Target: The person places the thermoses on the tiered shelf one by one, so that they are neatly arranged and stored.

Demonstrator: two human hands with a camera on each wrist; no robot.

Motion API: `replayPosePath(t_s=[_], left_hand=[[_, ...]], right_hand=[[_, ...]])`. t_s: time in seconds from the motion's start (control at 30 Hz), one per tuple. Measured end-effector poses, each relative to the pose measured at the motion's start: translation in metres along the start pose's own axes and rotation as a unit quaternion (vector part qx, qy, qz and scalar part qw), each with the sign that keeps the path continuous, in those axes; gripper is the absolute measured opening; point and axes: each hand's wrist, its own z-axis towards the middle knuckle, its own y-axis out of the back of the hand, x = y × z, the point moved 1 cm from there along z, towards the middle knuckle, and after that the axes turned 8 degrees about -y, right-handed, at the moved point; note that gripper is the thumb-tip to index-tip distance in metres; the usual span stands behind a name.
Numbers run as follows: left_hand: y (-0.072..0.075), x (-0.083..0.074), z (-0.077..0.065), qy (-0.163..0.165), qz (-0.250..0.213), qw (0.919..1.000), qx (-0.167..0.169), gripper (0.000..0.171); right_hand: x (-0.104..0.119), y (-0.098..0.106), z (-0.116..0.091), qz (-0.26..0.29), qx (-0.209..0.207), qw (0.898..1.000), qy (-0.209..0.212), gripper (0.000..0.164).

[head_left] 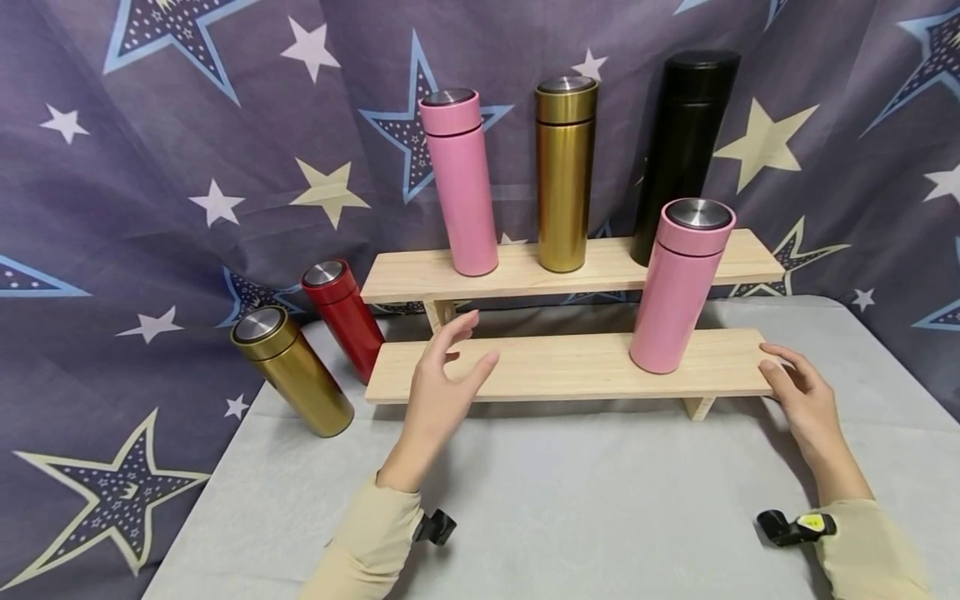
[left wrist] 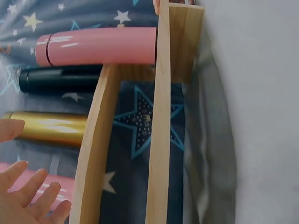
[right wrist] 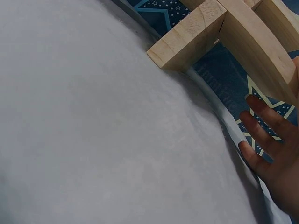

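Note:
My left hand point(head_left: 444, 379) hovers over the left part of the lower wooden shelf point(head_left: 562, 367), fingers spread and thumb apart, holding nothing. At that shelf's right end, my right hand point(head_left: 810, 404) touches the board with thumb and index fingertips. Its other fingers point(right wrist: 264, 133) extend loosely below the board in the right wrist view. A pink thermos point(head_left: 678, 292) with a steel-topped lid stands upright toward the right of the lower shelf. Behind, the upper shelf point(head_left: 517, 271) carries another pink thermos point(head_left: 463, 192), a gold thermos point(head_left: 566, 183) and a tall black thermos point(head_left: 686, 150).
Left of the stand, a short red thermos point(head_left: 345, 317) and a short gold thermos point(head_left: 296, 375) stand on the grey-white tablecloth point(head_left: 600, 500). A star-patterned curtain point(head_left: 247, 133) hangs behind. Shelf support blocks point(head_left: 699, 407) show below the boards.

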Motion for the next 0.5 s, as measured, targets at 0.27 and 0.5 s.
replayPosePath(t_s=[0.27,0.5], left_hand=[[0.018,0.01,-0.01,0.015,0.022,0.9996,-0.01,0.049],[0.037,0.018,-0.021,0.023,0.038,0.9989,-0.016,0.051]], right_hand=[[-0.001,0.001,0.0,0.01,0.003,1.0,0.002,0.039],[0.0,0.0,-0.001,-0.009,-0.006,1.0,0.003,0.04]])
